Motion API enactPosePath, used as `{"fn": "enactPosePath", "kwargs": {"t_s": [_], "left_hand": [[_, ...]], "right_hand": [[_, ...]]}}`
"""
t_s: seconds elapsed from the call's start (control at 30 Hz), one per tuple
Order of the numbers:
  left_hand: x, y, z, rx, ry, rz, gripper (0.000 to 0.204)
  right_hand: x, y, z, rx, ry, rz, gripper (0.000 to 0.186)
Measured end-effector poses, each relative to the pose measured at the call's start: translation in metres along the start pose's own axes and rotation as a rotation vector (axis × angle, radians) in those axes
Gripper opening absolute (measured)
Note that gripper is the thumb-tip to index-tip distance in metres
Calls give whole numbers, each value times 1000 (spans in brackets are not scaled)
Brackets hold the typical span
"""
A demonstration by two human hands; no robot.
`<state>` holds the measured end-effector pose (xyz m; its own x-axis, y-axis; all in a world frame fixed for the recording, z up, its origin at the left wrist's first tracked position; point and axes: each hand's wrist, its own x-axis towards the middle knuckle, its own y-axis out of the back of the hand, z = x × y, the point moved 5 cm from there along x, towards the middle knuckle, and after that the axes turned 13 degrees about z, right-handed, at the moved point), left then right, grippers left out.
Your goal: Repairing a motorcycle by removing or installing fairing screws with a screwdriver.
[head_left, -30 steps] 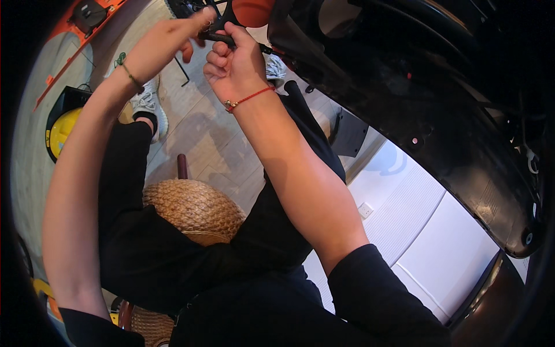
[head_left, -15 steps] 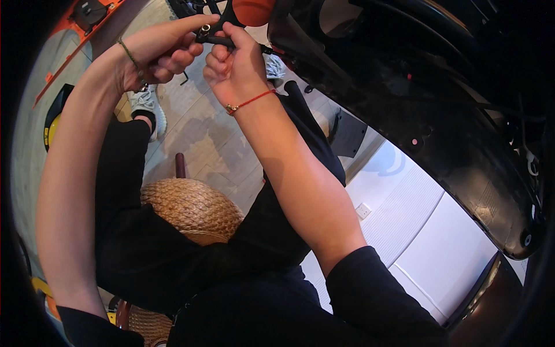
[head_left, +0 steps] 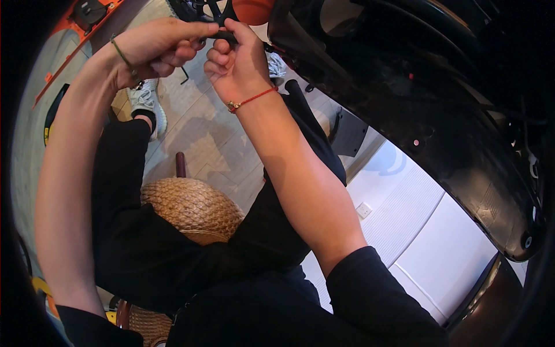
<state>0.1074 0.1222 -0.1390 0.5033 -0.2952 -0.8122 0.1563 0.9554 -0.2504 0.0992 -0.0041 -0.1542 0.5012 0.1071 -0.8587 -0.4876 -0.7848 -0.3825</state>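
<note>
My left hand is curled at the top of the view, its thumb lying over the end of a dark bar and its fingertips hidden partly behind it. My right hand grips the same bar just to the right, thumb upward and fingers bent. The two thumbs nearly meet. Above them is a black spoked part, and beside that an orange rounded piece. A large glossy black panel stretches from beside my right hand down the right side of the view.
Between my legs is a woven stool on a plank floor. A bent black tool lies near my shoe. An orange piece is at upper left, a black plate at right, and a white surface at lower right.
My left hand has shifted down and left and curled its fingers under the bar; a small brass-coloured fitting that showed by its thumb is now covered. My right hand stays in nearly the same place.
</note>
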Motion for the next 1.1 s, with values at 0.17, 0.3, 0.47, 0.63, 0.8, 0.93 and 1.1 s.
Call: {"fn": "enactPosePath", "kwargs": {"t_s": [0.17, 0.3, 0.47, 0.63, 0.8, 0.93, 1.1], "left_hand": [[-13, -7, 22, 984, -1243, 369, 27], [-10, -5, 14, 992, -1305, 504, 29], [11, 11, -4, 366, -346, 318, 54], [7, -3, -9, 166, -24, 258, 50], [8, -7, -22, -11, 70, 209, 37], [13, -5, 2, 177, -507, 174, 24], [-25, -13, 29, 842, -1388, 495, 25]], "right_hand": [[-7, 1, 1, 42, -26, 22, 19], [-6, -1, 0, 46, -24, 59, 16], [-5, 0, -2, 55, 13, 30, 18], [-3, 1, -1, 44, -3, 54, 15], [3, 5, 6, 16, -55, 21, 18], [-6, 0, -3, 62, -5, 36, 18], [-11, -1, -5, 103, -39, 78, 21]]}}
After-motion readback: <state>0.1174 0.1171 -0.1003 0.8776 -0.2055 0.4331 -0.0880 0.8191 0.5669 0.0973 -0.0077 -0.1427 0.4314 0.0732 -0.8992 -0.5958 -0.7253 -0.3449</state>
